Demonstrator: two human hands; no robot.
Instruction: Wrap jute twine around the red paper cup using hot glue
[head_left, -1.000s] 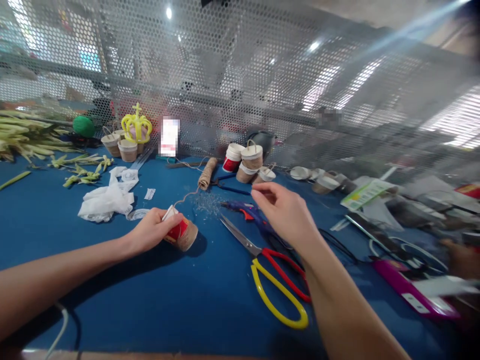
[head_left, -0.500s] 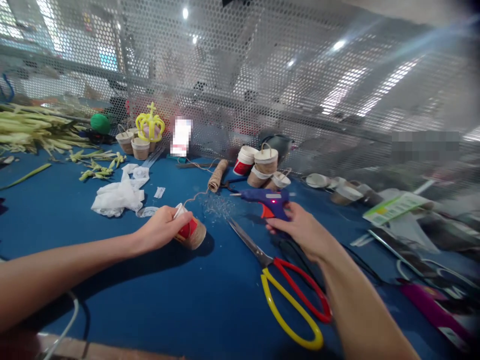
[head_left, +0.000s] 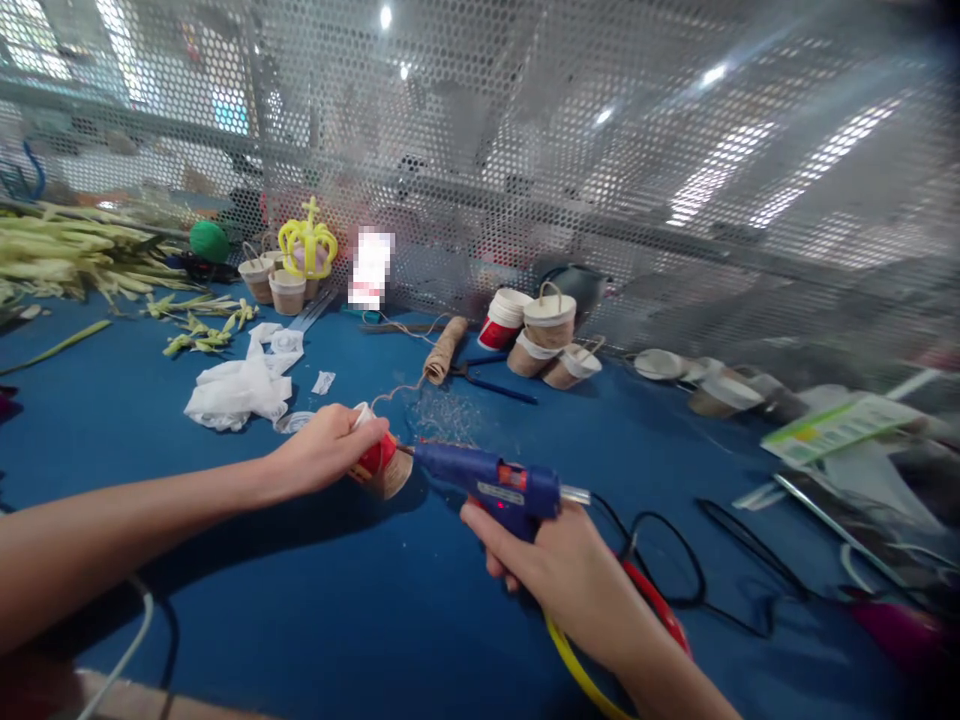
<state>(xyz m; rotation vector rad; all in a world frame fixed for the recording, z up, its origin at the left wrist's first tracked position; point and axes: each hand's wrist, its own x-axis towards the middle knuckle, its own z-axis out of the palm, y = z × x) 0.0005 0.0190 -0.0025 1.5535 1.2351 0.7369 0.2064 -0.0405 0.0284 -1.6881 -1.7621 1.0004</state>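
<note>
My left hand [head_left: 326, 450] is closed around a small red and white paper cup [head_left: 381, 462], tilted on its side, with brown twine wound round one end. From the cup a strand of twine runs to a twine roll [head_left: 445, 350] on the blue table. My right hand [head_left: 544, 550] grips a blue hot glue gun [head_left: 491, 475] with a small red light on. The gun's nozzle points left and meets the cup's side at the edge of the twine. Scissors with a red handle [head_left: 660, 605] and a yellow handle lie partly hidden beneath my right arm.
Twine-wrapped cups with handles [head_left: 547, 325] stand at the back, near blue-handled pliers [head_left: 499, 385]. White crumpled plastic [head_left: 236, 390] and plant strips [head_left: 202, 330] lie left. A black cord [head_left: 675, 560] and a phone-like slab [head_left: 840, 525] are right. A perforated metal screen [head_left: 450, 150] rises behind.
The glue gun in my right hand has moved left and down, bringing its nozzle to the cup. My right hand now covers much of the scissors. The left hand keeps holding the cup.
</note>
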